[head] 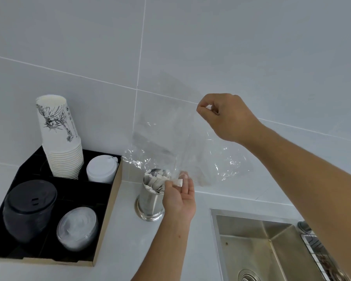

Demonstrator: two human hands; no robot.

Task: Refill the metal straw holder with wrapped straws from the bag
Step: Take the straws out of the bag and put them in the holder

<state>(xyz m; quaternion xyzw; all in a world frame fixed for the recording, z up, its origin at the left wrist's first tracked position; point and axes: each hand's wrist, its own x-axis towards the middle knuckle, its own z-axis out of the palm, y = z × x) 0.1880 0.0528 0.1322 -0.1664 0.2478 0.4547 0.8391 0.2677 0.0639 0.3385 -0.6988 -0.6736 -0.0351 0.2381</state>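
Pinching the clear bag (182, 142) aloft, right hand (229, 116); left hand (179, 194) grips wrapped straws (157, 180) in the holder (150, 199)

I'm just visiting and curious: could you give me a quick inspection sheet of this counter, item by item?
Surface: pale counter, steel sink at right.
Job's things: metal straw holder upright, wrapped straws inside; clear bag held up above it.
Clutter: black tray with paper cups, white lids, black lids, clear lids.
Hands: left hand at the straw tops; right hand pinching the bag.
Cables: nothing seen.
Surroundings: white tiled wall.
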